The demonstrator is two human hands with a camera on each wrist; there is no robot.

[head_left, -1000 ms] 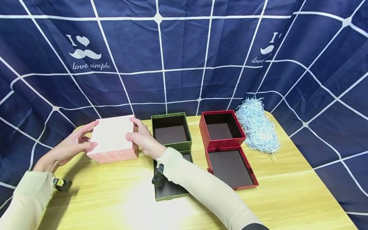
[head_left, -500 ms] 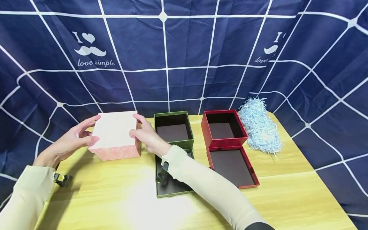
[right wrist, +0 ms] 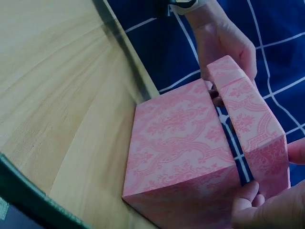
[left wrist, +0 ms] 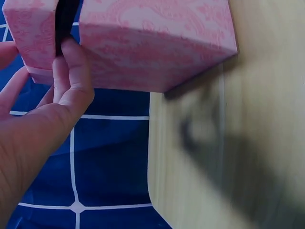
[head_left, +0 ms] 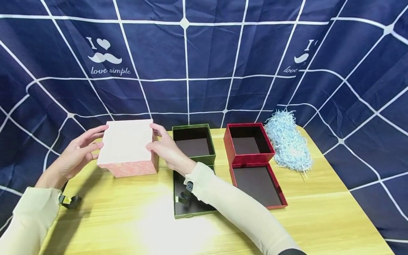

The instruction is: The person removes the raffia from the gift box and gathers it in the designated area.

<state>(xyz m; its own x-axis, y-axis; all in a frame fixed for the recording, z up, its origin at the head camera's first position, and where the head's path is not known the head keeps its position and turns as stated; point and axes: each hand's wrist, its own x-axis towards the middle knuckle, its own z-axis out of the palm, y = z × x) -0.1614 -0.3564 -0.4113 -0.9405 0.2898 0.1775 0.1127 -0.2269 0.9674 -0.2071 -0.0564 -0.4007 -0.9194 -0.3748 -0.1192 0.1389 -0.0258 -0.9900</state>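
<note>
A pink patterned box (right wrist: pixel 176 143) stands on the table at the left, its pale pink lid (head_left: pixel 127 141) raised a little above it. Both wrist views show a gap between lid and box. My left hand (head_left: pixel 74 156) holds the lid's left side, and in the left wrist view some of its fingers (left wrist: pixel 74 71) reach under the lid's rim. My right hand (head_left: pixel 169 148) grips the opposite side, thumb and fingers at the lid's edge. What the pink box contains is hidden.
Right of the pink box stands an open green box (head_left: pixel 192 141), its lid (head_left: pixel 194 209) in front, partly under my right forearm. Farther right are an open red box (head_left: pixel 250 141) and its lid (head_left: pixel 258 184). Light blue shredded paper (head_left: pixel 288 141) lies at the back right. Blue curtain (head_left: pixel 210 53) hangs behind.
The pink lid has risen slightly off its box between my two hands. The head view has shifted a little; the green and red boxes and the shredded paper have stayed put.
</note>
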